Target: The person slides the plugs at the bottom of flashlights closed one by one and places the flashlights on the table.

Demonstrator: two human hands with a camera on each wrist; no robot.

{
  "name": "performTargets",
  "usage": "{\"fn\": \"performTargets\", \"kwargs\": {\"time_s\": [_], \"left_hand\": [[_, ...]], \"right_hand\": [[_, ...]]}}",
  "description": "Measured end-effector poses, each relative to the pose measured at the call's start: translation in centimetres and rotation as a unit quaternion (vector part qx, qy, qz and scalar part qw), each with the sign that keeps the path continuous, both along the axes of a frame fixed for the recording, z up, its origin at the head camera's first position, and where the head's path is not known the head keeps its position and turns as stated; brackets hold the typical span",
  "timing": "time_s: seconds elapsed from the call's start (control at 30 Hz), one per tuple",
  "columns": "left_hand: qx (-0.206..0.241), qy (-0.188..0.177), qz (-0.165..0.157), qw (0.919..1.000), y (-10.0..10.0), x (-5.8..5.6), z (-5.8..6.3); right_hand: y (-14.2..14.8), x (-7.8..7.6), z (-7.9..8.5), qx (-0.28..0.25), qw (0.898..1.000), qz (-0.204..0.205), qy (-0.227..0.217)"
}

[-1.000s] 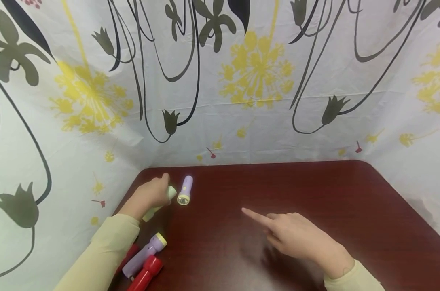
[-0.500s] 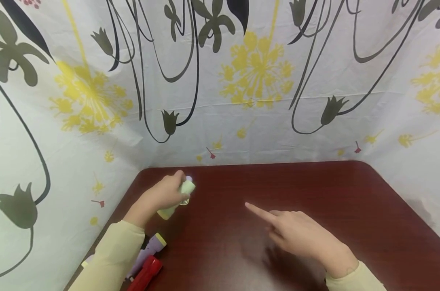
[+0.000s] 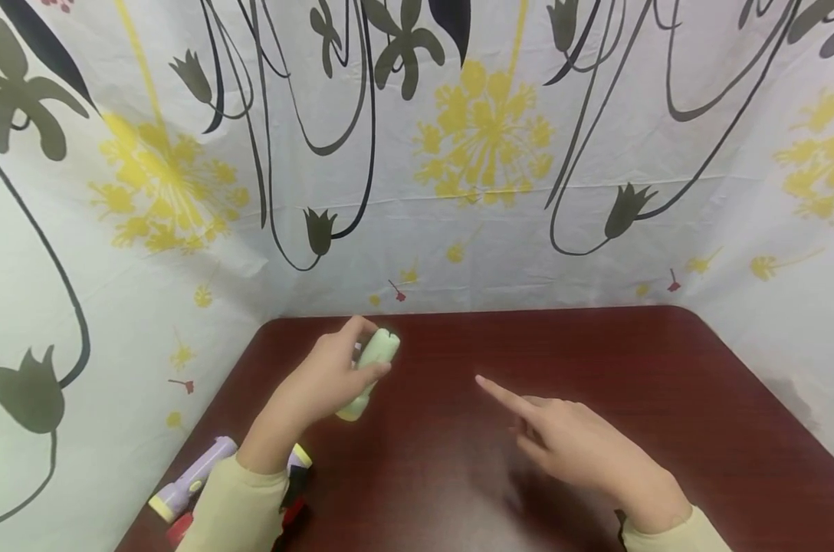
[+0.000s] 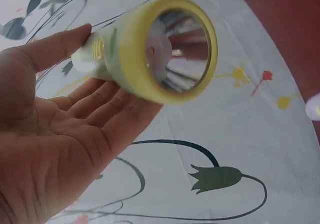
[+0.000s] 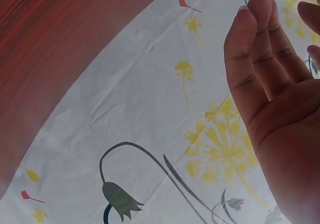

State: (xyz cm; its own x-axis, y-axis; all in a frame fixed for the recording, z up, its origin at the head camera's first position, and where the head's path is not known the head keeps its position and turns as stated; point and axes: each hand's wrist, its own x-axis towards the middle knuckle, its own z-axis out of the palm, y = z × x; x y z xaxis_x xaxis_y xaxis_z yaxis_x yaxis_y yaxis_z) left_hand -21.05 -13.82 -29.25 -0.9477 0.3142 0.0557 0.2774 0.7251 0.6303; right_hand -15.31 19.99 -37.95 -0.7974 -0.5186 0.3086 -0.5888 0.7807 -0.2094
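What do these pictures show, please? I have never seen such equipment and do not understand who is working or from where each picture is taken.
No robot is here, only a person's two bare hands. The wide picture comes from a camera on the head; the smaller two come from cameras on the wrists. The left hand has a pale green flashlight in its grip; the left wrist picture shows its yellow rim. The right hand holds nothing. On the dark red table, near its left edge, lie a purple flashlight, another purple piece and red pieces, partly hidden by the left sleeve. Behind it is a white cloth with printed flowers.
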Motion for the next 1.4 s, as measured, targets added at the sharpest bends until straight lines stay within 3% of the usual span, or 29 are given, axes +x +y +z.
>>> {"fn": "performTargets", "kwargs": {"time_s": [0.23,0.47,0.77,0.93,1.2,1.3,1.4], "left_hand": [[0.065,0.015,-0.006,0.9978,0.2,1.8,-0.8],[0.153,0.005,-0.02,0.9881,1.1,3.2,-2.2],[0.222,-0.007,-0.018,0.9749,2.9,3.8,-4.5],[0.268,-0.01,-0.033,0.9628,3.5,3.8,-6.4],[0.338,-0.068,0.008,0.9387,4.7,4.1,-8.1],[0.336,-0.077,0.011,0.9385,5.0,4.1,-8.4],[0.319,-0.065,0.009,0.9456,5.2,4.2,-8.6]], "right_hand": [[0.0,0.2,0.6,-0.022,1.0,0.001,0.002],[-0.4,0.3,0.7,-0.083,0.996,0.02,0.006],[-0.7,0.5,1.0,-0.102,0.994,0.021,0.015],[-1.1,0.7,0.9,-0.114,0.993,0.042,0.013],[-1.7,0.9,0.6,-0.144,0.987,0.075,-0.015],[-1.9,1.1,0.6,-0.146,0.986,0.076,-0.018],[-2.1,1.3,0.6,-0.146,0.986,0.077,-0.025]]}}
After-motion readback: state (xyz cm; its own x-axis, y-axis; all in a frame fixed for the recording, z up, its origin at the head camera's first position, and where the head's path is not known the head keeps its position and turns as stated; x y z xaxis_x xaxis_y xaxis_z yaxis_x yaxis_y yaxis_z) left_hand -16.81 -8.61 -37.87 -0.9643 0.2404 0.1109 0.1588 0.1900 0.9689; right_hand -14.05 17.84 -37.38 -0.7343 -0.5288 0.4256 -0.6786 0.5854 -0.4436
